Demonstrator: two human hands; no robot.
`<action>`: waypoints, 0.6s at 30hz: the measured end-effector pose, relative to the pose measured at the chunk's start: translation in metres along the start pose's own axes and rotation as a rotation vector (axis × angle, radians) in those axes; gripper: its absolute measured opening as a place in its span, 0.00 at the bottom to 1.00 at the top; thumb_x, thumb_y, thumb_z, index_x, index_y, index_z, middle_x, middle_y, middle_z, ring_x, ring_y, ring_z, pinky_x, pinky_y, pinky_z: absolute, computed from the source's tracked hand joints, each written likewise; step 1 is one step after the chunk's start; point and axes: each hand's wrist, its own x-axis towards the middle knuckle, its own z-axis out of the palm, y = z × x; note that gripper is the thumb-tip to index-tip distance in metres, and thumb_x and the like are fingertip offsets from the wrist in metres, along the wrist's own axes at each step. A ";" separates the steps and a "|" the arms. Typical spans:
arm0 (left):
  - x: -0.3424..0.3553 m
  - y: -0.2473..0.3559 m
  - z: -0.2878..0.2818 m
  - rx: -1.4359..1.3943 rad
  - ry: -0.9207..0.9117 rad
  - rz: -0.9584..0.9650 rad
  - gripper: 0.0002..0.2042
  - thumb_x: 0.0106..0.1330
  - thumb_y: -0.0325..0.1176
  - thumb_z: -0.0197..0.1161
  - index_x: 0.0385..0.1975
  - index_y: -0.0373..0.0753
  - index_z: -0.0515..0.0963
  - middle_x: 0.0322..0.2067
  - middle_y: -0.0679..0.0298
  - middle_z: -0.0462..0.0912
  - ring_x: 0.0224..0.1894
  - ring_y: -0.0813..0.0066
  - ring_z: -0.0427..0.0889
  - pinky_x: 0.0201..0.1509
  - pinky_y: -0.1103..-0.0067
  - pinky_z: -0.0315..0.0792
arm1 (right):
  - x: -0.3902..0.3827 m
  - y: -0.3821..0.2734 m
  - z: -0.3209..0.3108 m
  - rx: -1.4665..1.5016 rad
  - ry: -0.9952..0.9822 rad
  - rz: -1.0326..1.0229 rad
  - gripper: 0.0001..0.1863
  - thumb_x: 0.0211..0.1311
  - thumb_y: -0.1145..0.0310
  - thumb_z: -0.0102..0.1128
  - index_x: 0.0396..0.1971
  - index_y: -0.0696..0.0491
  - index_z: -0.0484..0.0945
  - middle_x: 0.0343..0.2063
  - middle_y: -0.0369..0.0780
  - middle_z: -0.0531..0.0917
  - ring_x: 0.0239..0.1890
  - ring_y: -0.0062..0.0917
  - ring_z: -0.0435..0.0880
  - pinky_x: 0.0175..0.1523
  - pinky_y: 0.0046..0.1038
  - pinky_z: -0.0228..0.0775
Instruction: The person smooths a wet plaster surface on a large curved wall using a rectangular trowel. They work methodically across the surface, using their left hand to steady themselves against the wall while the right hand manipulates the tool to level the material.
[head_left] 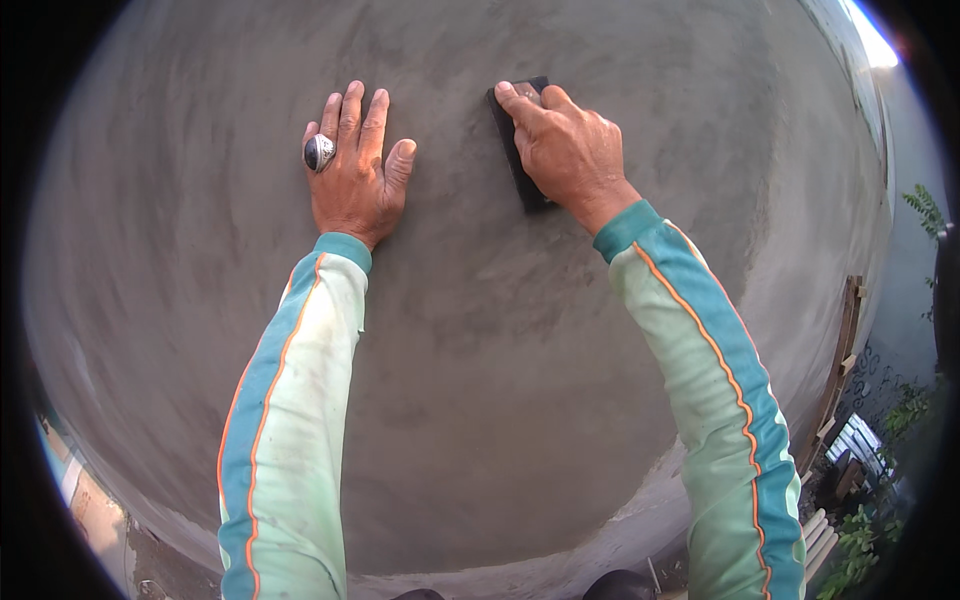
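A grey plastered surface (480, 370) with smudged, darker patches fills most of the view. My left hand (353, 170), wearing a large silver ring with a dark stone, lies against it with fingers stretched out, holding nothing. To its right, my right hand (568, 155) grips a black rectangular float (532, 198) that rests on the plaster, its long side running nearly up and down in the view. Both forearms, in light green sleeves with teal bands and orange piping, reach up from the lower edge.
At the right, beyond the plaster's edge, are wooden boards (842, 360), a pale wall (905, 290), green plants (860, 550) and some pale slats (815, 535). Bright sky shows top right. Ground (150, 570) shows at lower left, and dark rounded shapes sit at the bottom edge.
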 end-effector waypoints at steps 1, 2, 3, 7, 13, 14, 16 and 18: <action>0.000 0.000 0.000 -0.010 -0.007 -0.004 0.32 0.79 0.61 0.43 0.73 0.48 0.70 0.76 0.59 0.64 0.78 0.53 0.59 0.80 0.51 0.51 | 0.027 0.020 0.011 0.025 -0.074 0.138 0.18 0.73 0.63 0.57 0.59 0.34 0.84 0.32 0.36 0.82 0.32 0.37 0.86 0.37 0.41 0.79; 0.000 0.000 -0.001 -0.020 -0.019 -0.007 0.33 0.79 0.63 0.40 0.74 0.48 0.69 0.77 0.59 0.63 0.78 0.52 0.59 0.80 0.50 0.50 | 0.045 0.028 0.011 -0.017 -0.098 0.262 0.18 0.75 0.63 0.53 0.59 0.36 0.84 0.34 0.37 0.84 0.35 0.39 0.87 0.41 0.42 0.80; 0.001 -0.001 -0.002 -0.034 -0.033 -0.021 0.35 0.79 0.65 0.37 0.74 0.48 0.69 0.77 0.59 0.63 0.79 0.52 0.59 0.80 0.50 0.50 | 0.056 0.030 0.010 -0.023 -0.196 0.314 0.18 0.75 0.63 0.53 0.59 0.37 0.84 0.34 0.38 0.84 0.35 0.39 0.88 0.41 0.42 0.80; 0.001 -0.001 -0.004 -0.019 -0.043 -0.012 0.35 0.79 0.64 0.37 0.74 0.47 0.68 0.77 0.58 0.63 0.79 0.50 0.58 0.80 0.50 0.50 | 0.024 -0.029 -0.024 -0.028 -0.231 0.199 0.21 0.68 0.66 0.59 0.59 0.38 0.84 0.32 0.39 0.84 0.29 0.35 0.87 0.32 0.39 0.80; 0.001 0.001 -0.007 -0.044 -0.055 -0.017 0.37 0.79 0.66 0.36 0.75 0.46 0.67 0.77 0.56 0.62 0.79 0.49 0.57 0.80 0.50 0.48 | 0.036 -0.022 -0.021 0.019 -0.277 0.005 0.21 0.69 0.68 0.56 0.59 0.39 0.86 0.39 0.41 0.88 0.27 0.33 0.89 0.30 0.36 0.80; 0.001 0.001 -0.008 -0.052 -0.055 -0.015 0.36 0.79 0.65 0.35 0.76 0.46 0.66 0.77 0.56 0.62 0.79 0.49 0.57 0.81 0.50 0.48 | 0.063 0.003 -0.008 0.004 -0.189 0.047 0.21 0.70 0.68 0.55 0.58 0.37 0.86 0.34 0.39 0.88 0.26 0.33 0.88 0.32 0.36 0.80; 0.001 0.001 -0.008 -0.039 -0.056 -0.004 0.36 0.79 0.65 0.39 0.75 0.45 0.67 0.77 0.55 0.62 0.78 0.49 0.59 0.79 0.50 0.50 | 0.114 0.044 0.014 0.027 -0.268 0.254 0.22 0.72 0.67 0.50 0.60 0.36 0.84 0.28 0.37 0.88 0.27 0.31 0.89 0.36 0.37 0.81; 0.001 0.001 -0.008 -0.050 -0.051 -0.001 0.37 0.78 0.65 0.39 0.75 0.45 0.67 0.76 0.55 0.63 0.78 0.49 0.60 0.78 0.49 0.52 | 0.143 0.058 0.029 0.046 -0.392 0.412 0.24 0.73 0.66 0.45 0.63 0.36 0.82 0.23 0.35 0.89 0.29 0.30 0.90 0.39 0.36 0.82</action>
